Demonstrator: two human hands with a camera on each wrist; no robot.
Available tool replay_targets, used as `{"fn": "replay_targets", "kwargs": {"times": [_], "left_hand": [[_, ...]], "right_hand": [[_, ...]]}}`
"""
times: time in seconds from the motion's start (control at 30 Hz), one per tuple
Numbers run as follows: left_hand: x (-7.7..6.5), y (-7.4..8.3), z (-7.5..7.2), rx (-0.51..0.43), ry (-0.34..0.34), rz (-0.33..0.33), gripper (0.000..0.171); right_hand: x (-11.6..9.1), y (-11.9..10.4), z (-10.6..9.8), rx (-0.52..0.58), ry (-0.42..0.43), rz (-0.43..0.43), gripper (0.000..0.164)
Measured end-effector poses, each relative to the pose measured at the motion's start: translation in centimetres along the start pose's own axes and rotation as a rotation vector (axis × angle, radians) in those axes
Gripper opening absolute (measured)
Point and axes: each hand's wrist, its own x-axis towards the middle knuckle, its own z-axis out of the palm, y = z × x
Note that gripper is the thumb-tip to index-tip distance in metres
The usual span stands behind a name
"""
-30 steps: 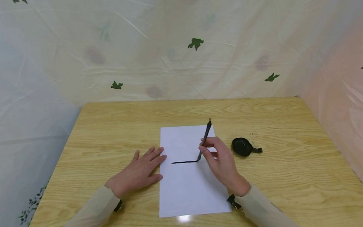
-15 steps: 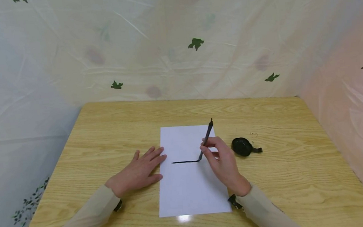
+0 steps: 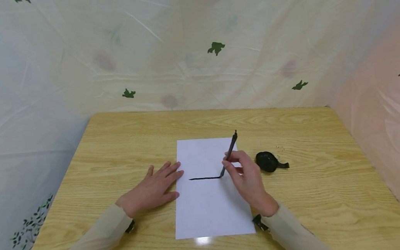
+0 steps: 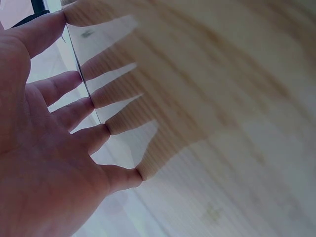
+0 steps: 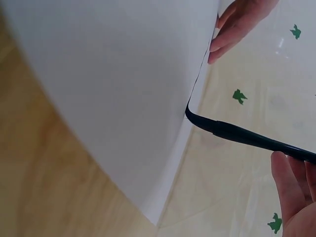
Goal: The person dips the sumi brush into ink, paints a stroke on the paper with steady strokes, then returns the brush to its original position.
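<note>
1. Head view: a sheet of white paper (image 3: 209,213) lies on a wood-grain table (image 3: 118,146). A thin black line (image 3: 205,178) runs sideways across it, its right end meeting the tip of a dark writing brush (image 3: 233,140).
2. To draw this stroke well, in my judgement, the brush should travel level at an even pace, with light, constant pressure. In the right wrist view the bristles bend against the paper; pressing harder would probably thicken the line.
3. The right hand (image 3: 250,181) pinches the brush between thumb and fingers (image 5: 288,180). The bristle tip sits below that grasp and slightly to its left; the handle's upper end rises above it, leaning right.
4. The left hand (image 3: 152,192) grasps nothing. It lies palm down, fingers spread, some fingertips at the paper's left edge. Steady contact there should help stop the sheet sliding.
5. A small black dish with a short handle (image 3: 267,162) rests just beyond the paper's right edge, near the right hand but apart from it. Its contents cannot be made out.
</note>
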Motion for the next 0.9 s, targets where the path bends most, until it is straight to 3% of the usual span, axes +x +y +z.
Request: {"fn": "replay_targets", "kwargs": {"times": [0.9], "left_hand": [[-0.06,-0.02,0.0,0.02,0.022,0.021,0.066]], "right_hand": [[-0.17,0.28,-0.64,-0.024,0.036,-0.029,0.028]]}}
